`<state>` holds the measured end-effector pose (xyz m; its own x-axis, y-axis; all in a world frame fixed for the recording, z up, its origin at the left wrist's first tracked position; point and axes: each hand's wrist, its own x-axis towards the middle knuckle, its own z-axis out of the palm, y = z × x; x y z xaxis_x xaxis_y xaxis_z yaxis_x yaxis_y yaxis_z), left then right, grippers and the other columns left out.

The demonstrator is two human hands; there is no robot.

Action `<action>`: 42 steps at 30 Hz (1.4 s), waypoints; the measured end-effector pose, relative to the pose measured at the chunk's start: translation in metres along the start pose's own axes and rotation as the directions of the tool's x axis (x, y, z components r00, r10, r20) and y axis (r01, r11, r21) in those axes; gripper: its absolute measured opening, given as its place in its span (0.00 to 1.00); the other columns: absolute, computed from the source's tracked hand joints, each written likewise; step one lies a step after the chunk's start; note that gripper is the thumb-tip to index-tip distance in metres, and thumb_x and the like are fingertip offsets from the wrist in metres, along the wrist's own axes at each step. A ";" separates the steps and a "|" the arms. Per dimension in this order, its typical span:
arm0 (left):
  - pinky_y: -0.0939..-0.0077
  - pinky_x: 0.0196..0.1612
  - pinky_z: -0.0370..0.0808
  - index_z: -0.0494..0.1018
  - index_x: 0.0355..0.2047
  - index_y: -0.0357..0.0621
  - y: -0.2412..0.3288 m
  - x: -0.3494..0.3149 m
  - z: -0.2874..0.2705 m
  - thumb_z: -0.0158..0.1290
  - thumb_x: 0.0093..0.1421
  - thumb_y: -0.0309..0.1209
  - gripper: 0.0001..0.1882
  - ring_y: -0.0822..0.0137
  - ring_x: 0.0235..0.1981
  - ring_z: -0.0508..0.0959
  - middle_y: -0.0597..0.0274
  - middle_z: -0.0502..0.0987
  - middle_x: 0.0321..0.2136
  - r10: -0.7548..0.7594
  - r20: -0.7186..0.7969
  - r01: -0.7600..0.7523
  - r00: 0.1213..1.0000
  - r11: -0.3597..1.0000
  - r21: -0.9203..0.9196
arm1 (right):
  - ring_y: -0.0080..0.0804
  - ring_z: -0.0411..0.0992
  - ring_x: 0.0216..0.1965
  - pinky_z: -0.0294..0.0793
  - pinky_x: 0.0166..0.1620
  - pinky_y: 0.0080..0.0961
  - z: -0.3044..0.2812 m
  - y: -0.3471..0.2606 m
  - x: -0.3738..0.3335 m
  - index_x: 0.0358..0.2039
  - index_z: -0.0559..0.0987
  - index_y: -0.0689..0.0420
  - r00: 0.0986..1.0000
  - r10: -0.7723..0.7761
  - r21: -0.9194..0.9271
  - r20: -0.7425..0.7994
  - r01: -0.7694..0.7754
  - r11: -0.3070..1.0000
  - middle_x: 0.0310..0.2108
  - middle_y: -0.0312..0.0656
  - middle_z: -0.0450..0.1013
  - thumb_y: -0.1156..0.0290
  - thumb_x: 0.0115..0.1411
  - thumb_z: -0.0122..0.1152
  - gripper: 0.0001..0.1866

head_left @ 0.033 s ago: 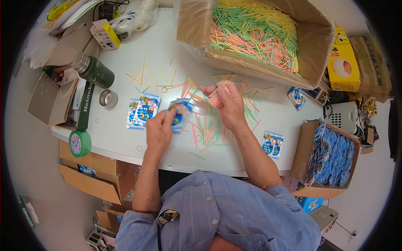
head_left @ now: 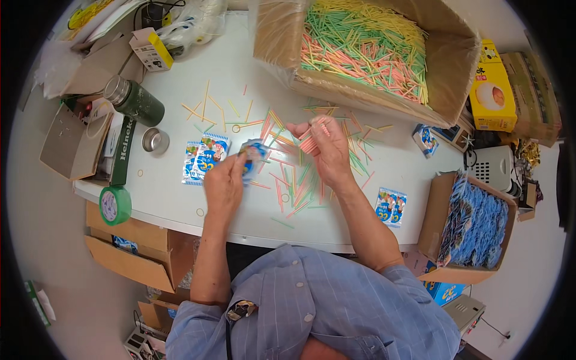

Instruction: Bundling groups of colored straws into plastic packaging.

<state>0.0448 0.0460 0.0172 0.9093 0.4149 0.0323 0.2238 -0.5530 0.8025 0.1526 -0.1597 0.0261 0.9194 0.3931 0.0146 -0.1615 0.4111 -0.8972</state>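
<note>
My left hand [head_left: 224, 186] pinches a small blue-and-white packet [head_left: 255, 157], blurred by motion, over the middle of the table. Just right of it, my right hand [head_left: 331, 157] is closed around a bundle of thin pink-and-white sticks [head_left: 314, 135]. Under and around both hands, loose pink, green and yellow sticks [head_left: 300, 186] lie scattered. Beside my left hand, several similar packets [head_left: 211, 153] lie in an overlapping pile. More packets [head_left: 390, 206] rest near the table's front edge, to the right of my right forearm.
A large cardboard box [head_left: 366, 90] full of coloured sticks stands at the back. On the right is a carton [head_left: 433, 222] of blue packets. A dark green flask [head_left: 141, 103], a metal cup [head_left: 155, 141] and green tape [head_left: 115, 205] stand on the left. Rubber bands [head_left: 200, 212] lie about.
My left hand has shifted slightly left with the packet, away from my right hand. The right hand and its bundle of sticks have stayed in place.
</note>
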 end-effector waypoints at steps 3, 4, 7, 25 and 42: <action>0.62 0.35 0.70 0.82 0.36 0.41 -0.019 0.013 -0.009 0.56 0.64 0.35 0.10 0.56 0.31 0.76 0.57 0.80 0.28 0.250 -0.108 -0.180 0.962 0.882 0.436 | 0.46 0.73 0.56 0.71 0.60 0.39 -0.007 0.005 -0.003 0.48 0.69 0.58 1.000 0.008 -0.081 0.001 -0.008 0.997 0.43 0.45 0.76 0.64 0.73 0.49 0.11; 0.60 0.40 0.70 0.82 0.38 0.43 -0.022 0.013 -0.012 0.56 0.64 0.34 0.10 0.57 0.37 0.77 0.57 0.81 0.32 0.342 -0.157 -0.200 0.926 0.799 0.567 | 0.46 0.73 0.56 0.71 0.60 0.39 -0.008 0.006 -0.004 0.48 0.69 0.58 1.000 0.010 -0.076 0.007 -0.010 0.997 0.43 0.45 0.76 0.64 0.73 0.49 0.11; 0.61 0.45 0.69 0.82 0.43 0.42 -0.019 0.011 -0.023 0.57 0.63 0.33 0.11 0.57 0.41 0.75 0.56 0.80 0.36 0.325 -0.204 -0.160 0.923 0.809 0.565 | 0.46 0.73 0.57 0.71 0.61 0.39 -0.009 0.007 -0.007 0.48 0.69 0.57 0.999 0.039 -0.047 0.007 -0.039 0.998 0.44 0.45 0.76 0.64 0.73 0.49 0.11; 0.84 0.34 0.73 0.82 0.38 0.33 0.034 -0.013 -0.011 0.57 0.65 0.27 0.09 0.81 0.31 0.76 0.65 0.83 0.31 0.032 0.363 0.196 0.931 0.795 -0.574 | 0.48 0.72 0.57 0.62 0.67 0.50 0.030 -0.032 0.004 0.45 0.70 0.54 0.993 -0.037 0.392 0.115 -0.011 0.920 0.43 0.44 0.77 0.66 0.73 0.47 0.07; 0.82 0.34 0.74 0.82 0.36 0.31 0.043 -0.019 -0.002 0.55 0.67 0.29 0.11 0.82 0.30 0.74 0.66 0.82 0.27 0.110 0.525 0.277 0.844 0.749 -0.602 | 0.48 0.74 0.56 0.65 0.64 0.50 0.041 -0.030 -0.007 0.45 0.68 0.55 0.952 -0.169 0.261 0.254 0.100 0.960 0.38 0.45 0.76 0.66 0.74 0.46 0.07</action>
<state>0.0368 0.0162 0.0527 0.9762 -0.0901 -0.1973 0.2083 0.1360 0.9685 0.1362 -0.1414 0.0704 0.8120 0.5137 0.2771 -0.1564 0.6489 -0.7446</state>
